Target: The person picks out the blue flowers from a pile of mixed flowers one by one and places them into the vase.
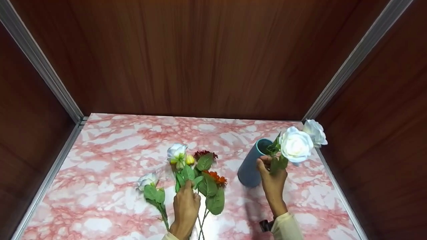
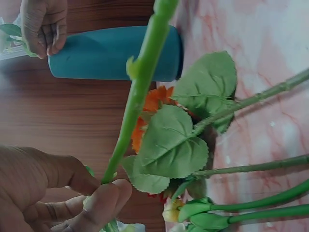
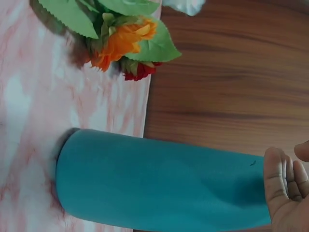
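Note:
My left hand [image 1: 185,206] pinches a bright green flower stem [image 2: 137,94] between thumb and forefinger, low over the marbled tabletop [image 1: 110,206]. Just beyond its fingers, in the head view, are a white flower [image 1: 176,151] and a yellow bud [image 1: 189,160]. At the mouth of a tall blue vase [image 1: 249,168], my right hand [image 1: 275,180] has its fingers curled by the stem of white roses [image 1: 296,145], gripping it near the rim. The blooms lean out to the right of the vase, and leaves partly cover that hand. In the right wrist view, its fingers [image 3: 276,174] overlap the vase's rim end.
Between the hands lie an orange flower [image 1: 217,178] and a dark red flower [image 1: 204,154] with broad leaves and long stems. Another white flower [image 1: 147,180] lies left of my left hand. Dark wood panels [image 1: 213,66] with metal edge strips enclose the tabletop.

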The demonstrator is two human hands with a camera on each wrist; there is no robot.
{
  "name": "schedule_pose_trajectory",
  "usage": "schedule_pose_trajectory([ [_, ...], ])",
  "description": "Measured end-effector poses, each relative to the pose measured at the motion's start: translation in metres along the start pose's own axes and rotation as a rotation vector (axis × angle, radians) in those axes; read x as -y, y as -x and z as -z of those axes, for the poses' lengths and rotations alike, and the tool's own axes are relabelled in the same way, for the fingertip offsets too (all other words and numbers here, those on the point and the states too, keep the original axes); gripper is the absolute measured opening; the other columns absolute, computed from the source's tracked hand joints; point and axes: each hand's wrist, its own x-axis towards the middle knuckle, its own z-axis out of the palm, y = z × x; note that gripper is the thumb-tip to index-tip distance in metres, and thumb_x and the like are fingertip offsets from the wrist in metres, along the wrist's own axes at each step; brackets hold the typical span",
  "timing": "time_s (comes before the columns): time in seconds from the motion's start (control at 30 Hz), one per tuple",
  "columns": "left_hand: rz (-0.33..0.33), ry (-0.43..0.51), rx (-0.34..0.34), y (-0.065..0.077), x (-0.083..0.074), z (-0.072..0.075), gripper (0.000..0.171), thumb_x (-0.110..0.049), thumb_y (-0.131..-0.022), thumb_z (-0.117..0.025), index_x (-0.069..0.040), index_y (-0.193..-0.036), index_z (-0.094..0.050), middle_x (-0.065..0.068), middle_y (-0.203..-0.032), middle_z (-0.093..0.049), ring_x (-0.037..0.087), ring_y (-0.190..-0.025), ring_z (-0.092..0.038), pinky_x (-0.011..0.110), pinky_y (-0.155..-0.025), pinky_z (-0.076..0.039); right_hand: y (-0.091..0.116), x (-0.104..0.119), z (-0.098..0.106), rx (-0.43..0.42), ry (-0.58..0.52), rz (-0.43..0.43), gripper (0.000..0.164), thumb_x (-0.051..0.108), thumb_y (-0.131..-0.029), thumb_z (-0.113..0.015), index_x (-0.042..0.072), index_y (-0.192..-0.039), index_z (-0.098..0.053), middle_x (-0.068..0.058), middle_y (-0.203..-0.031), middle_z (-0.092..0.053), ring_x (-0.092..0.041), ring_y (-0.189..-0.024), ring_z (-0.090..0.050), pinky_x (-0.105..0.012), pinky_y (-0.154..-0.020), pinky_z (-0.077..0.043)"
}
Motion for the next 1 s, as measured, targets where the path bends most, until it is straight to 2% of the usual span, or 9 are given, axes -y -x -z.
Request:
schedule_pose_trajectory([
  [0.2, -0.081, 0.053, -0.048, -0.002, -0.008, 0.003, 0.030, 0.003, -0.064, -0.062, -0.008, -0.092, -0.059, 0.005, -0.072, -0.059, 0.023, -0.055, -0.054, 0.035, -0.048, -0.040, 0.001, 0.001, -0.004, 0.006, -0.090, -0.103, 0.020, 0.000, -0.077, -0.066, -0.012, -0.091, -0.060, -0.024, -0.078, -0.062, -0.021, -0.063, -0.063, -0.026, -0.058, -0.051],
  [0.37, -0.111, 0.097, -0.048, -0.003, -0.015, 0.005, 0.030, 0.002, -0.067, -0.060, -0.009, -0.094, -0.060, 0.005, -0.081, -0.062, 0.014, -0.049, -0.043, 0.029, -0.045, -0.037, 0.002, 0.002, -0.006, 0.041, -0.202, -0.212, 0.026, 0.000, -0.077, -0.066, -0.015, -0.096, -0.058, -0.030, -0.082, -0.060, -0.030, -0.067, -0.063, -0.036, -0.061, -0.052],
  [0.57, -0.176, 0.083, -0.108, -0.003, -0.022, 0.005, 0.031, 0.001, -0.065, -0.061, -0.011, -0.095, -0.061, 0.003, -0.078, -0.061, 0.017, -0.050, -0.048, 0.030, -0.044, -0.039, 0.001, 0.002, -0.011, 0.094, -0.278, -0.330, 0.029, -0.001, -0.078, -0.065, -0.018, -0.099, -0.055, -0.033, -0.085, -0.058, -0.043, -0.072, -0.060, -0.046, -0.065, -0.050],
  [0.77, -0.218, 0.089, -0.129, -0.003, -0.026, 0.003, 0.031, 0.001, -0.065, -0.061, -0.011, -0.093, -0.061, 0.000, -0.078, -0.061, 0.013, -0.049, -0.044, 0.027, -0.044, -0.037, 0.002, 0.002, -0.016, 0.110, -0.287, -0.360, 0.025, -0.001, -0.079, -0.064, -0.016, -0.097, -0.056, -0.037, -0.087, -0.057, -0.048, -0.075, -0.058, -0.040, -0.062, -0.052],
  [0.9, -0.225, 0.104, -0.105, -0.002, -0.030, 0.005, 0.030, 0.001, -0.068, -0.061, -0.012, -0.095, -0.061, 0.001, -0.083, -0.062, 0.008, -0.048, -0.038, 0.022, -0.043, -0.034, 0.004, 0.001, -0.020, 0.140, -0.292, -0.368, 0.025, -0.001, -0.080, -0.062, -0.016, -0.099, -0.055, -0.037, -0.091, -0.056, -0.034, -0.070, -0.063, -0.040, -0.064, -0.052],
  [1.0, -0.255, 0.107, -0.114, -0.002, -0.034, 0.005, 0.030, 0.000, -0.069, -0.062, -0.012, -0.096, -0.061, 0.001, -0.084, -0.062, 0.008, -0.047, -0.038, 0.022, -0.042, -0.033, 0.004, -0.009, -0.023, 0.149, -0.270, -0.371, 0.030, 0.005, -0.081, -0.063, -0.015, -0.102, -0.055, -0.032, -0.089, -0.059, -0.026, -0.069, -0.065, -0.042, -0.065, -0.051],
])
